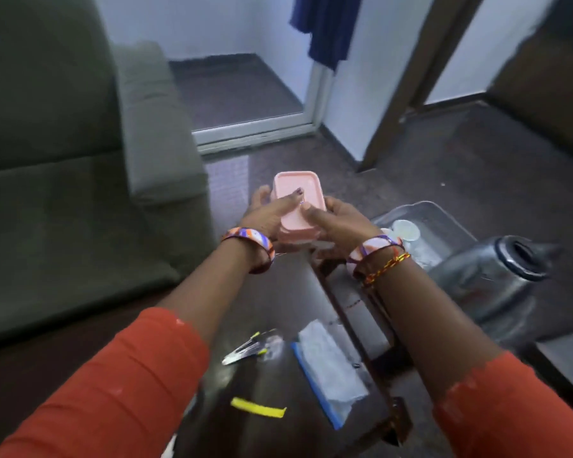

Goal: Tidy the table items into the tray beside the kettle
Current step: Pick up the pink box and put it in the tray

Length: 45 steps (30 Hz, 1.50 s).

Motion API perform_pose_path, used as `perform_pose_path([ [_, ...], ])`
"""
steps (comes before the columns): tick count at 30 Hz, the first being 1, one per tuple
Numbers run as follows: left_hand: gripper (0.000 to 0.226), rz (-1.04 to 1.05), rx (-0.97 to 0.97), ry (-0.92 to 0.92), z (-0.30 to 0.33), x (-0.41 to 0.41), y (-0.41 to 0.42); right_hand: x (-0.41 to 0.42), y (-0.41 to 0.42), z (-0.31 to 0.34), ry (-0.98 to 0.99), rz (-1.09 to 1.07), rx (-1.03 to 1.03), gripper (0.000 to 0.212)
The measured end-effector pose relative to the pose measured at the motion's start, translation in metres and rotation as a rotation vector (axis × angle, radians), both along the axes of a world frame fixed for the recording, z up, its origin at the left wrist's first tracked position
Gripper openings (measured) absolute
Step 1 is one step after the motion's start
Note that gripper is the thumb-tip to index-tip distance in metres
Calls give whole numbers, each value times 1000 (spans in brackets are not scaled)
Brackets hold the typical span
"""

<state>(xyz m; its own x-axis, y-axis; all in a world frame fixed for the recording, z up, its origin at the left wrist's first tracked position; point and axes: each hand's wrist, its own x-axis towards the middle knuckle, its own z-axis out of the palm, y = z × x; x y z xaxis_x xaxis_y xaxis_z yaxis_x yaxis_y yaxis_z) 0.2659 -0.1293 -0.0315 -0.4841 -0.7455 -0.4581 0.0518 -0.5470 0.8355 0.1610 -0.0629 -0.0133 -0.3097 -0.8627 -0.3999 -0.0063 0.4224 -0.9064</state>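
Observation:
A pink lidded box (296,186) is held above the far end of the glass table (272,385). My left hand (268,211) grips its left side with the thumb on the lid. My right hand (336,218) grips its right side, thumb also on the lid. The clear tray (440,213) lies to the right with a small round white lid (406,230) inside. The steel kettle (497,285) stands just this side of the tray.
On the table near me lie scissors with yellow handles (245,350), a yellow strip (258,408) and a clear bag with a blue edge (329,368). A grey-green sofa (80,160) fills the left. Dark floor and a doorway lie beyond.

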Motion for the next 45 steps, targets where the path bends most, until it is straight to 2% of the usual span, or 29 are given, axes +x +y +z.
perform_pose_path([
  [2,42,-90,-6,17,12,-60,9,-49,11,18,22,-85,-55,14],
  [6,57,-238,57,65,27,-165,22,-152,30,36,-30,-211,-39,11],
  [8,55,-315,76,18,27,-210,25,-202,35,36,-47,-257,18,9],
  [12,25,-386,66,-38,15,-286,27,-295,40,21,-82,-253,118,5],
  [15,15,-378,175,-41,0,-330,31,-350,40,-8,-122,-169,198,19],
  [16,16,-369,212,-38,-6,-344,34,-366,39,-19,-147,-152,223,20],
  [18,37,-344,258,-57,-22,-367,39,-393,39,-40,-192,-137,287,20],
  [20,48,-311,292,-59,-43,-386,41,-415,40,-61,-191,-122,368,21],
  [23,44,-231,356,-71,-75,-405,44,-435,39,-93,-138,-48,478,19],
  [26,13,-193,430,-54,-105,-414,46,-444,32,-128,-182,-15,541,21],
  [28,23,-170,482,-42,-125,-418,45,-443,25,-145,-199,4,562,19],
  [31,24,-188,477,-93,-151,-424,44,-442,12,-159,-166,46,585,19],
  [34,22,-209,486,-167,-162,-429,48,-437,4,-162,-49,153,692,16],
  [36,23,-169,501,-143,-170,-431,50,-433,1,-163,38,172,725,21],
  [38,27,-108,508,-102,-173,-433,50,-434,-2,-162,133,155,733,2],
  [42,29,-50,469,-115,-168,-433,47,-440,-8,-159,270,150,725,19],
  [45,29,-69,457,-150,-161,-425,48,-440,-10,-160,286,162,705,13],
])
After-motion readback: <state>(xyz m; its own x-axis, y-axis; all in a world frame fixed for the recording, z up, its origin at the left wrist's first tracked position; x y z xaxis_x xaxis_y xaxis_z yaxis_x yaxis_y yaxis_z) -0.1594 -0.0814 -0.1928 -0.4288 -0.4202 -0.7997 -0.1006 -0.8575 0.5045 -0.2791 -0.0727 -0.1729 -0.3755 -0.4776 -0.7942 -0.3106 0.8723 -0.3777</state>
